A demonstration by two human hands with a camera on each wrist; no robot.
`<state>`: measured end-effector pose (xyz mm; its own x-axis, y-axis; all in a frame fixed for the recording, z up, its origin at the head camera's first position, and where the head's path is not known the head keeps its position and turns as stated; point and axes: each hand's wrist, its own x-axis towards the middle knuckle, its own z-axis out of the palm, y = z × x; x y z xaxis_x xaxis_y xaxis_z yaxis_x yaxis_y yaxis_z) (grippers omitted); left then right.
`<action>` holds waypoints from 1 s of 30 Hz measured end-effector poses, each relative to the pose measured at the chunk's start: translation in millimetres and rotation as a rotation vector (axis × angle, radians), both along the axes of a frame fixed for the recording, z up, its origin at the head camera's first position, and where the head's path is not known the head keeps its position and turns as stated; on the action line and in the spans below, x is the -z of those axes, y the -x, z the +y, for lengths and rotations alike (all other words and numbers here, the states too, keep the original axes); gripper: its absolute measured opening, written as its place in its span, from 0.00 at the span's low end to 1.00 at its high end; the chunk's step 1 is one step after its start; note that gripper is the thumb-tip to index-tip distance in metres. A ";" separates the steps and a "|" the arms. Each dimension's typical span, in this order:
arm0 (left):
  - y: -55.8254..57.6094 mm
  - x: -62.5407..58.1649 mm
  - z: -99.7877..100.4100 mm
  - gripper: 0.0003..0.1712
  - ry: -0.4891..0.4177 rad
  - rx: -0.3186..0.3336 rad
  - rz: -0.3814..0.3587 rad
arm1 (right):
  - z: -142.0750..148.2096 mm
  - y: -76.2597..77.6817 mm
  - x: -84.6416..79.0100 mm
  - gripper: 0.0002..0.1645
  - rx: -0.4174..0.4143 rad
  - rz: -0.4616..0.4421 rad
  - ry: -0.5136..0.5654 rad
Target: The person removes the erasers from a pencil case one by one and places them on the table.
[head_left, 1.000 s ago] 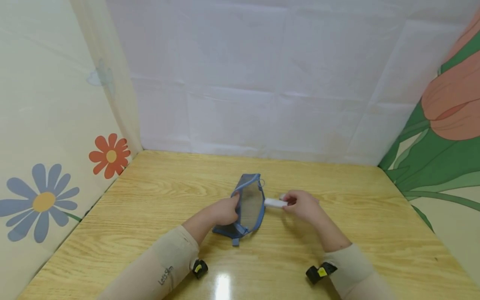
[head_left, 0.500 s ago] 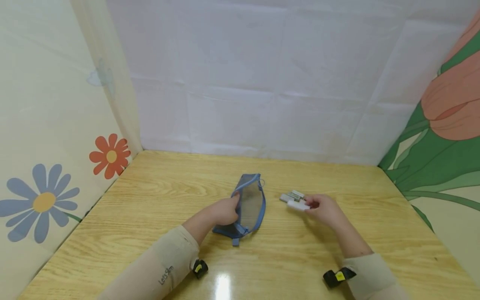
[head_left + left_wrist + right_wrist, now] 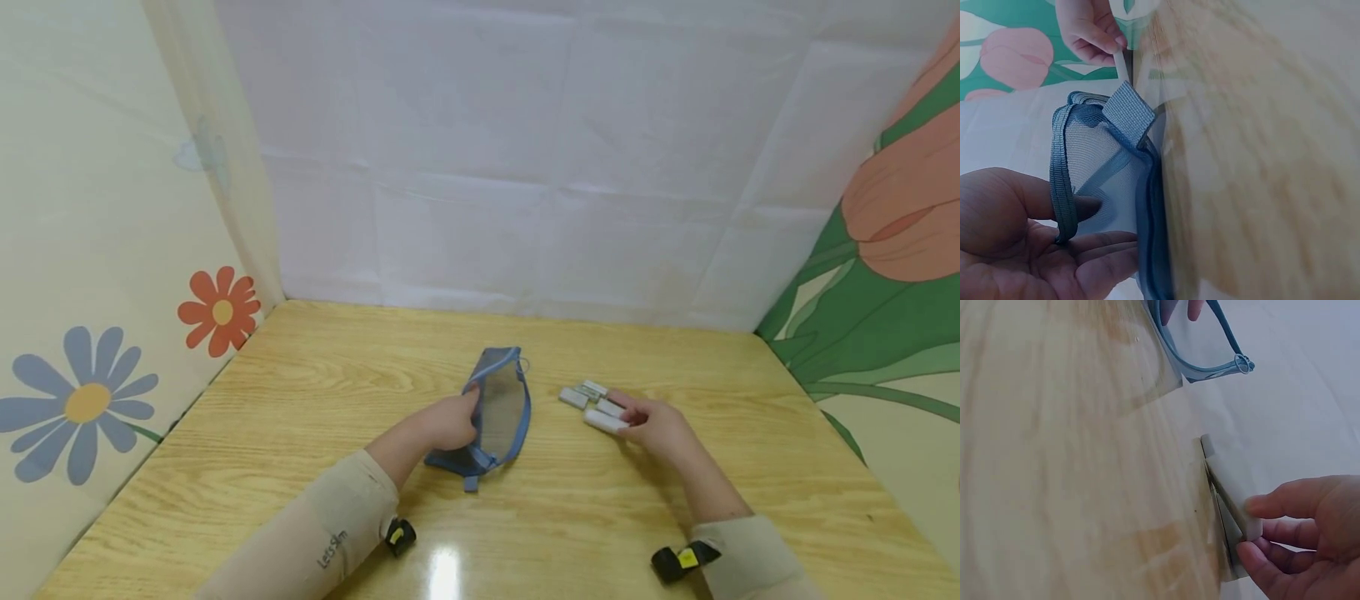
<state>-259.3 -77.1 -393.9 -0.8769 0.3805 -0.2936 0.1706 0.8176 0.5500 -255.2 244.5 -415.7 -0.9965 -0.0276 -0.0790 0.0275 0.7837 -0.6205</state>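
Observation:
A blue mesh zip pouch (image 3: 504, 412) stands on its side near the table's middle, its mouth facing right. My left hand (image 3: 447, 422) holds its rim, with the thumb hooked past the blue edge strip (image 3: 1062, 181) in the left wrist view. To the right, my right hand (image 3: 663, 429) pinches one end of a small white oblong block (image 3: 604, 422) between thumb and fingers. In the right wrist view the block (image 3: 1233, 490) tilts low over the table. Several small grey-white flat pieces (image 3: 573, 397) lie right beside it; their kind is too small to tell.
The wooden table (image 3: 337, 358) runs back to a white cloth backdrop (image 3: 480, 167). Flower-printed sheets (image 3: 90, 250) stand at its left and right sides. A black wrist camera (image 3: 401, 537) hangs below the left wrist, another (image 3: 675, 563) below the right.
My right hand has moved right, away from the pouch's mouth, carrying the white block, then lowered it beside the small flat pieces. My left hand and the pouch have stayed put.

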 end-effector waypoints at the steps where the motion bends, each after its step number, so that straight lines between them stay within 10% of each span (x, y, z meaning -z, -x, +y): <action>1: 0.1 -0.1 0.0 0.43 0.000 -0.001 -0.001 | -0.1 -0.3 0.7 0.11 0.004 -0.002 0.005; 30: -1.5 -1.5 3.1 0.42 0.002 -0.019 -0.006 | -1.3 -2.4 -0.5 0.09 0.039 0.059 -0.040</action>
<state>-257.9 -74.0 -392.4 -0.8823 0.3628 -0.3000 0.1512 0.8219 0.5492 -252.8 243.2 -415.2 -0.9997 0.0138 -0.0207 0.0233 0.8069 -0.5903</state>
